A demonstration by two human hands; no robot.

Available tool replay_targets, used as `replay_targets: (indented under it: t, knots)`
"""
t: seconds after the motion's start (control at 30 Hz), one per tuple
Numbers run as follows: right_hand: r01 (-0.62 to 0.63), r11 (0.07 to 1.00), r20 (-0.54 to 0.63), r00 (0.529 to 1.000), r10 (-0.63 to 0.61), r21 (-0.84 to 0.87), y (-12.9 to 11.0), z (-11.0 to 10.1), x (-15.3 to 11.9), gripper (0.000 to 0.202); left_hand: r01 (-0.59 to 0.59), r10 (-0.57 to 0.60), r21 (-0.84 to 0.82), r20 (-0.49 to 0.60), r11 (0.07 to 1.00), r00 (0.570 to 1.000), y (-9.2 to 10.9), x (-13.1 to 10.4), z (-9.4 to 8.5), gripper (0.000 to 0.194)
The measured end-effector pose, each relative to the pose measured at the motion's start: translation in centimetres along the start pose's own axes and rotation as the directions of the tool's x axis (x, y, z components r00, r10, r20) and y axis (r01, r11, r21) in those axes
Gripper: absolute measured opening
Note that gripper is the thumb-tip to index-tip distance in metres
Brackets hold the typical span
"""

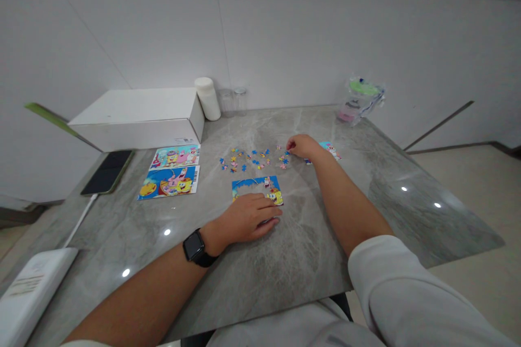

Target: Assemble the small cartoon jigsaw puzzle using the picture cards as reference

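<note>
On a grey marbled table (pixel 303 238), resting the left hand (pixel 249 218), loosely open, over the near edge of a partly filled puzzle (pixel 275 195); curling the right hand (pixel 302 146) at loose pieces (pixel 255 162), possible grip unclear.

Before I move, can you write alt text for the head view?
A person's bare right grip is at small colourful jigsaw pieces on a grey marbled table; the left grip rests by a partly filled blue-and-yellow puzzle. Two cartoon cards, a black phone and white box lie left.

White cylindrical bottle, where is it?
In the head view, the white bottle stands left of centre at the back of the grey table, between a white cardboard box and two clear containers.
</note>
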State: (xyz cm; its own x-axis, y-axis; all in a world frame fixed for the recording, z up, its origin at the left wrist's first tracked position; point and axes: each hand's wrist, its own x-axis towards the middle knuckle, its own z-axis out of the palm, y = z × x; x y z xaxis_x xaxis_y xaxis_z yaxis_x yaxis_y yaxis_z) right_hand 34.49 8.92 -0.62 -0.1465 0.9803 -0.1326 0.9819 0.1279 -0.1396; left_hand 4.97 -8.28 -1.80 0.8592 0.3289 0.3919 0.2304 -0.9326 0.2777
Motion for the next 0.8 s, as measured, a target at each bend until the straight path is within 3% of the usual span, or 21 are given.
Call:
replay_targets:
  t: [0.13,0.37,0.57,0.7,0.8]
  knots:
    - [-0.002,1.0,-0.009,1.0,0.002,0.004,-0.3,-0.6,-0.2,0.022,0.006,-0.006,0.012,0.003,1.0,1.0,0.1,0.0,-0.1,0.027]
    - [0.012,1.0,0.112,0.994,-0.01,-0.01,-2.0,-0.5,-1.1,0.018,0.005,-0.005,0.022,-0.004,1.0,1.0,0.2,0.2,-0.2,0.026]
    - [0.012,1.0,0.198,0.98,-0.012,0.002,-1.6,-1.1,-1.4,0.021,0.002,-0.002,0.008,-0.004,1.0,1.0,0.0,0.0,0.1,0.026]
    - [0.047,0.998,0.027,0.998,-0.048,0.028,-2.2,-0.8,-1.0,0.021,0.002,-0.002,0.005,-0.001,1.0,1.0,-0.1,-0.1,0.3,0.026]
    - [0.152,0.988,-0.132,0.98,-0.147,0.03,-3.6,0.3,-0.6,0.027,0.004,-0.004,0.005,0.005,1.0,1.0,-0.1,-0.1,0.3,0.026]
